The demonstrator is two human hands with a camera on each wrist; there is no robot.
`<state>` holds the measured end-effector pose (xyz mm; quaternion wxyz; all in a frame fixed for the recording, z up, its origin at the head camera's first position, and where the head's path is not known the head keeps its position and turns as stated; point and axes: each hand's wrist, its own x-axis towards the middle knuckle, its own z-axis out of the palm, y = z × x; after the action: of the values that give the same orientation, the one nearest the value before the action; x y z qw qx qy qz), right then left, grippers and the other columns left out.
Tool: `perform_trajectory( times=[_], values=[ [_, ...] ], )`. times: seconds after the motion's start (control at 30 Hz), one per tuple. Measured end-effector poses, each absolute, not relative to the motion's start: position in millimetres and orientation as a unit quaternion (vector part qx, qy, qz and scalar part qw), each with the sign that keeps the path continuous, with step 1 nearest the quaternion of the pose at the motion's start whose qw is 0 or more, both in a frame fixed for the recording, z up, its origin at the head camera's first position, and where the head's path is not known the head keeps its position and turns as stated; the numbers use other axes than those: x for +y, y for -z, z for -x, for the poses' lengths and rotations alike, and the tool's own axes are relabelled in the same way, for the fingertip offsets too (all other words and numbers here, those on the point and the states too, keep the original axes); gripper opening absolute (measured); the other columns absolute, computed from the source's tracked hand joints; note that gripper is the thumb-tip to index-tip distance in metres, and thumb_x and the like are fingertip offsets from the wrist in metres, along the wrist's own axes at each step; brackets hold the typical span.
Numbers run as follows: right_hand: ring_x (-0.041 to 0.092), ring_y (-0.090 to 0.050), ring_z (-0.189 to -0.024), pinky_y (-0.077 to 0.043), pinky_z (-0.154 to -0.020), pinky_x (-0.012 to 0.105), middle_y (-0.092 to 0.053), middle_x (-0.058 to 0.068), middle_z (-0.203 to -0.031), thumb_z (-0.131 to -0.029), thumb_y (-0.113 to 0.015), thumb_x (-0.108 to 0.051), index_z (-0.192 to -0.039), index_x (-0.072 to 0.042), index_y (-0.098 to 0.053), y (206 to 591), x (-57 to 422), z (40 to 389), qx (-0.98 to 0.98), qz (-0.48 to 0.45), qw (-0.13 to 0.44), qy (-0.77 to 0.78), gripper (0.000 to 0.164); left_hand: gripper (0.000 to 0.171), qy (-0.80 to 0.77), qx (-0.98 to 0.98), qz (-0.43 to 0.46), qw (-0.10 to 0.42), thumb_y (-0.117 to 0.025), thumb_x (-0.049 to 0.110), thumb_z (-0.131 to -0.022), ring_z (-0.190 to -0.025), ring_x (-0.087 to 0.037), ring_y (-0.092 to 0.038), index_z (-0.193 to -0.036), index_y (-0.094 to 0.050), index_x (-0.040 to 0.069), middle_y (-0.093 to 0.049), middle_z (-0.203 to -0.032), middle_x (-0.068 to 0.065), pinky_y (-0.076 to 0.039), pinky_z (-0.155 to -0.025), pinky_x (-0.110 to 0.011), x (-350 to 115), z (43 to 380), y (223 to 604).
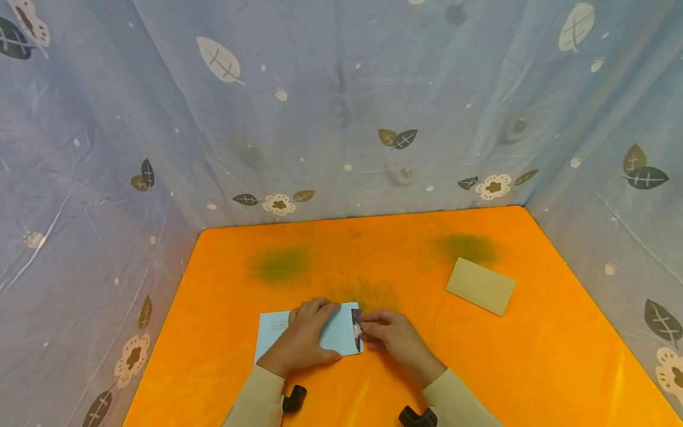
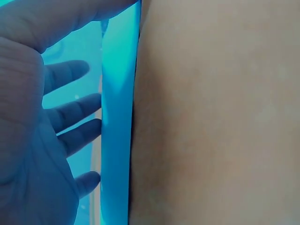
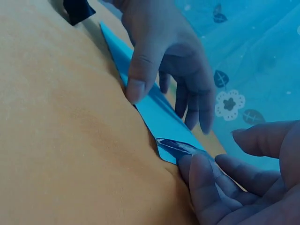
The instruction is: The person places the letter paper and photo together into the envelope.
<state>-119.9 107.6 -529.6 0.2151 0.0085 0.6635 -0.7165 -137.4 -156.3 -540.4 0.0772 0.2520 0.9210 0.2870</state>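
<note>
A light blue envelope (image 1: 338, 333) lies lengthwise near the front middle of the orange table, with small print at its left end. My left hand (image 1: 305, 338) spans it, thumb at the near edge and fingers at the far edge; in the left wrist view, fingertips meet the blue envelope's (image 2: 117, 117) long side. At the envelope's right end shows a dark card with a picture (image 1: 356, 332). My right hand (image 1: 397, 339) pinches at that end with thumb and fingers. In the right wrist view, the dark card (image 3: 176, 145) sits at the envelope's mouth, partly hidden by those fingers.
A tan rectangular paper piece, like a kraft envelope (image 1: 480, 286), lies at the right on the orange table (image 1: 213, 284). Patterned blue-grey curtains (image 1: 341, 107) stand around the table's back and sides. Dark camera mounts (image 1: 294, 399) sit at both wrists.
</note>
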Motion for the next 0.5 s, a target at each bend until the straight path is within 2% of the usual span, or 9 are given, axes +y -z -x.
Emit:
perform_trajectory(
  times=[0.3,0.5],
  values=[
    [0.031,-0.074,-0.104,-0.063,-0.082,0.037,-0.074,0.018,-0.115,-0.108,-0.068,-0.014,-0.133,0.016,-0.069,533.6,106.2,119.3,0.646,0.009,0.25,0.721,0.038,0.096,-0.293,0.918,-0.255,0.082,-0.095,0.043,-0.081,-0.141,-0.029,-0.042,-0.163,-0.05,0.02,-0.047,-0.156,0.0,-0.024,-0.115,-0.061,-155.0,136.8,538.6],
    [0.03,-0.076,-0.104,-0.063,-0.083,0.038,-0.075,0.019,-0.117,-0.107,-0.069,-0.015,-0.135,0.014,-0.069,536.4,107.0,119.5,0.629,0.008,0.257,0.733,0.04,0.105,-0.286,0.919,-0.26,0.076,-0.098,0.049,-0.078,-0.144,-0.031,-0.041,-0.165,-0.048,0.02,-0.046,-0.158,-0.001,-0.021,-0.115,-0.064,-155.0,136.7,538.8]
  ],
)
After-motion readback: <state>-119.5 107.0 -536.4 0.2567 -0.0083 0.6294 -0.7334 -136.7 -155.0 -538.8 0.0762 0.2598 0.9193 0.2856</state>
